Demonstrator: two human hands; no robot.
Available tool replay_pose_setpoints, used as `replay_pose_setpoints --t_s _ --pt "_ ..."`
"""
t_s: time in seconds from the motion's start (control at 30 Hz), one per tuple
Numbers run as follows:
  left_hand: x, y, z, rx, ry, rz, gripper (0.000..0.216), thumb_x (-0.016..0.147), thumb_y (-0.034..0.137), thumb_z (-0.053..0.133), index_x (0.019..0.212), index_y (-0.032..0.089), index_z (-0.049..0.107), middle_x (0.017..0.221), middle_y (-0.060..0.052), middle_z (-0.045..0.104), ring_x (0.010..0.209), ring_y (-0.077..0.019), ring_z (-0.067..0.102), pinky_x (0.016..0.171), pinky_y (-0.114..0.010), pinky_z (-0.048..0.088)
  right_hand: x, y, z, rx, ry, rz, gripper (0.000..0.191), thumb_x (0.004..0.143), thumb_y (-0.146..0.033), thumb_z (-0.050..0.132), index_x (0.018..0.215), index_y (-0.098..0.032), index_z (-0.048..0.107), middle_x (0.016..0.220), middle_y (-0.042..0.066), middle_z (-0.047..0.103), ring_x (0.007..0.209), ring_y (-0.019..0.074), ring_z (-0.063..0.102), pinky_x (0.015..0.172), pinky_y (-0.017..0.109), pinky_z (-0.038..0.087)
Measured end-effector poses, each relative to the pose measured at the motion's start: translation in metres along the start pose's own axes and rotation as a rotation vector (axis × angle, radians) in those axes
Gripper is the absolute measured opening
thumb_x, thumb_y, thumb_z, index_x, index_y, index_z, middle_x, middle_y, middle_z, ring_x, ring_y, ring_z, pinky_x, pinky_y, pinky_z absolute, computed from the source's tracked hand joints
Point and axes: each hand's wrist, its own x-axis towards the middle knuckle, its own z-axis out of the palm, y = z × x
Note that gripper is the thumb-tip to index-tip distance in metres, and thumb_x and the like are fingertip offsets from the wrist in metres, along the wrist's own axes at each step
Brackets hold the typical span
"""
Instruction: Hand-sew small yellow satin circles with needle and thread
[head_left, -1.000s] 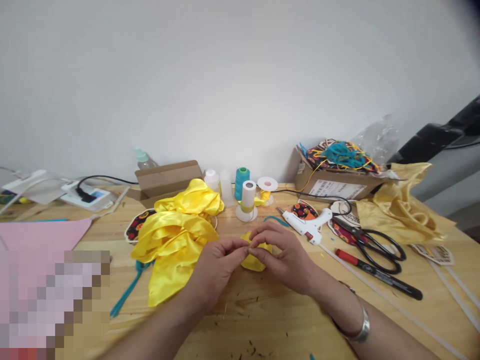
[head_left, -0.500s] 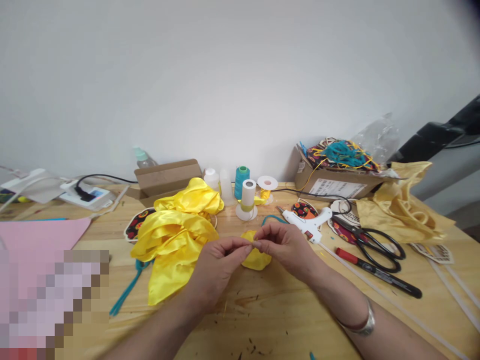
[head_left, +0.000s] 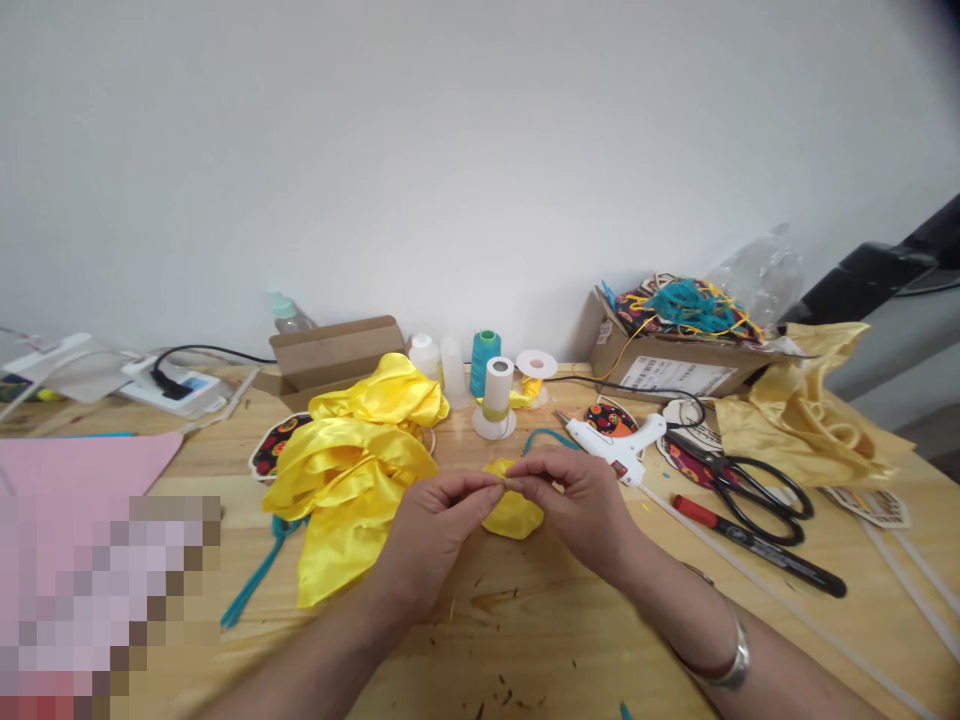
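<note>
My left hand (head_left: 435,530) and my right hand (head_left: 581,510) meet over the middle of the table, thumbs and forefingers pinched together. What lies between the fingertips is too small to make out. Just behind and below them shows a small rounded piece of yellow satin (head_left: 513,516); whether it lies on the wood or is held at its edge I cannot tell. A bigger crumpled heap of yellow satin (head_left: 349,480) lies beside my left hand. Next to my right hand rests a white glue gun (head_left: 611,445).
Black-handled scissors (head_left: 757,495) and a red-capped marker (head_left: 765,550) lie at the right. Behind stand a teal thread cone (head_left: 485,362), a white spool (head_left: 496,395) and a cardboard box (head_left: 675,370) of cords. Gold satin (head_left: 810,420) sits far right, pink sheet (head_left: 82,475) left.
Both hands stay pinched in nearly the same place, the right fingers shifting slightly. The whole view has moved a little.
</note>
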Motion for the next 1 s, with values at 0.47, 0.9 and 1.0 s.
replay_pose_setpoints --t_s 0.47,0.9,1.0 --pt "0.001 -0.001 0.0 0.123 0.061 0.039 0.013 0.07 0.029 0.068 0.079 0.025 0.077 0.078 0.0 0.075 0.075 -0.0201 0.064 0.071 -0.027 0.046 -0.01 -0.003 -0.004 -0.775 -0.126 -0.58 0.024 0.089 -0.009 0.04 0.088 -0.011 0.064 0.079 0.011 0.062 0.078 0.0213 0.053 0.069 0.035 0.045" --pt "0.001 -0.003 0.002 0.249 0.159 0.069 0.011 0.066 0.028 0.067 0.07 0.019 0.074 0.06 0.001 0.067 0.054 -0.0147 0.053 0.051 -0.023 0.038 -0.01 0.0 0.0 -0.846 -0.219 -0.569 0.023 0.086 -0.003 0.036 0.083 -0.013 0.057 0.078 0.009 0.056 0.072 0.0202 0.045 0.065 0.035 0.04" --pt "0.001 -0.005 0.001 0.287 0.149 0.094 0.012 0.067 0.029 0.066 0.071 0.019 0.073 0.056 0.003 0.062 0.05 -0.0123 0.046 0.049 -0.022 0.035 -0.01 0.005 0.002 -0.689 -0.198 -0.422 0.019 0.087 -0.004 0.039 0.081 -0.016 0.054 0.079 0.007 0.055 0.072 0.0175 0.046 0.063 0.03 0.04"
